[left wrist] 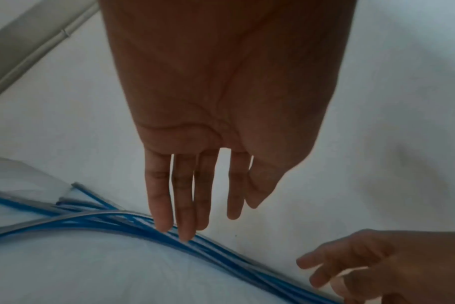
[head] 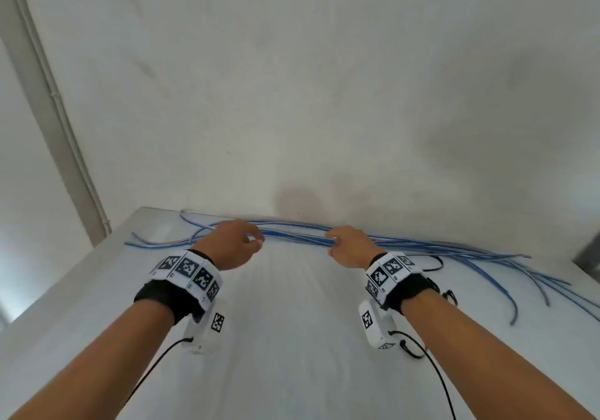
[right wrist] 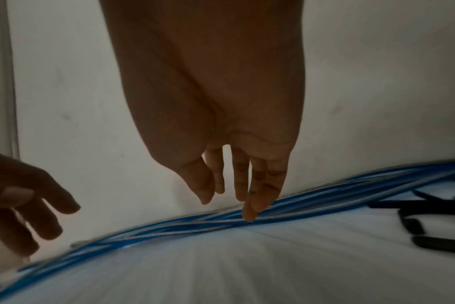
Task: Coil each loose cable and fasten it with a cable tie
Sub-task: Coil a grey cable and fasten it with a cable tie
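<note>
Cables: a loose bundle of blue cables (head: 402,244) lies along the far edge of the white worktop (head: 292,322), against the wall, uncoiled.
Left hand: left hand (left wrist: 221,115) reaches with straight fingers, tips on the strands, holding nothing.
Right hand: right hand (right wrist: 229,127) likewise extended, fingertips touching the bundle; a pinch seems possible, blur hides it.
Reason: probably separating one cable.
Ties: black strips (right wrist: 429,232) beside the bundle.

Nothing readable here, honestly. The only sign-like things are the black-and-white square marker patterns on the white wristbands (head: 186,270) and on the white camera units (head: 376,323) under both wrists, and those are just coded squares, no letters or numbers. The tiny marks beside them are too small to read.
</note>
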